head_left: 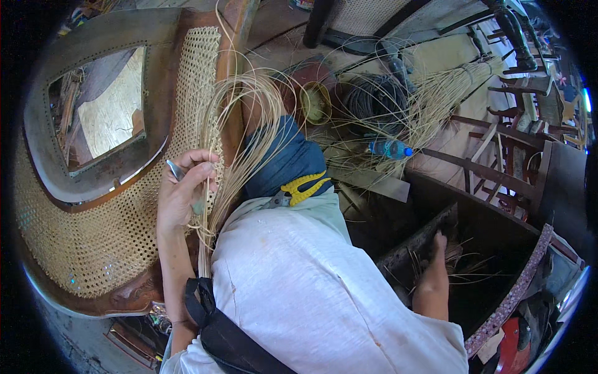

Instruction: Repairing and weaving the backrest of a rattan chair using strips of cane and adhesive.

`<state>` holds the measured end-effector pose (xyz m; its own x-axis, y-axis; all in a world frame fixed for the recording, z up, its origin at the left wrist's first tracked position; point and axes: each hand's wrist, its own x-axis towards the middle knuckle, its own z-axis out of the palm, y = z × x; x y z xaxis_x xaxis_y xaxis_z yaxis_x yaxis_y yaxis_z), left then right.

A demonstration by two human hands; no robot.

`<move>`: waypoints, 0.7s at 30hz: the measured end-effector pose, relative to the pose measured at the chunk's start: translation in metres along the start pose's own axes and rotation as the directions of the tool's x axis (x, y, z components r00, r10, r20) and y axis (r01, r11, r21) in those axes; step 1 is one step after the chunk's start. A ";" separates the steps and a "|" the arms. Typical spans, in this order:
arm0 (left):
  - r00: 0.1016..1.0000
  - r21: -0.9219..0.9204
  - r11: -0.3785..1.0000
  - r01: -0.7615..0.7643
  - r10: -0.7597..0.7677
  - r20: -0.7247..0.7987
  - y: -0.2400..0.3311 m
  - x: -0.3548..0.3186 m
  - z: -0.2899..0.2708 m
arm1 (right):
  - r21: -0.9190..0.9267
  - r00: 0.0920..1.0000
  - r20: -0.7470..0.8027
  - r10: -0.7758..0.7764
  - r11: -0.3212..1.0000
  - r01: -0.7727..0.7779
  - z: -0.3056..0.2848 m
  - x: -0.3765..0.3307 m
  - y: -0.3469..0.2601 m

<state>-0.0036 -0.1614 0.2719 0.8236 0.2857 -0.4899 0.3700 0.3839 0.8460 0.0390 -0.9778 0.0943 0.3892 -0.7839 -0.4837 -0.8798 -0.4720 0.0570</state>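
Note:
Beside the woven cane panel (198,93) of a wooden chair, my left hand (187,184) is closed, thumb and forefinger pinching a thin cane strand. A slim metal tool (175,169) also sits in this hand, its silvery end poking out past the fingers; the rest is mostly hidden. A loose bundle of long cane strands (252,93) hangs over the chair edge next to it. My right arm (431,290) reaches down at the lower right into a dark, box-like space, near some loose strips (458,255); its fingers are not clear. Yellow-handled cutters (302,187) lie on my lap.
The chair's oval wooden frame (159,81) with a square opening fills the left. Ahead stand a round yellowish container (315,103), a dark coil (375,103), a plastic bottle (390,149) and a long cane sheaf (448,87). Wooden chair frames (498,162) crowd the right.

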 end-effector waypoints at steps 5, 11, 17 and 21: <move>0.999 -0.021 0.999 -0.032 0.033 0.015 0.001 0.001 -0.009 | 0.137 0.940 0.287 0.185 0.963 -0.232 -0.004 -0.044 0.022; 0.996 -0.041 0.997 0.059 -0.056 0.064 0.000 0.005 -0.013 | 0.347 0.898 0.415 0.145 0.888 -0.303 0.022 -0.096 0.037; 0.998 -0.009 0.998 0.068 -0.068 0.004 -0.001 0.005 -0.012 | -0.024 0.976 -0.218 -0.007 1.000 0.002 0.028 -0.109 0.029; 0.999 0.016 0.999 0.040 -0.041 0.029 -0.001 0.001 -0.011 | -0.098 0.948 -0.316 -0.032 0.995 0.001 0.032 -0.113 0.008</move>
<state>-0.0076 -0.1515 0.2680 0.8201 0.2441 -0.5176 0.4099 0.3806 0.8290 -0.0207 -0.8806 0.1217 0.4836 -0.8556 -0.1844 -0.8484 -0.5100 0.1418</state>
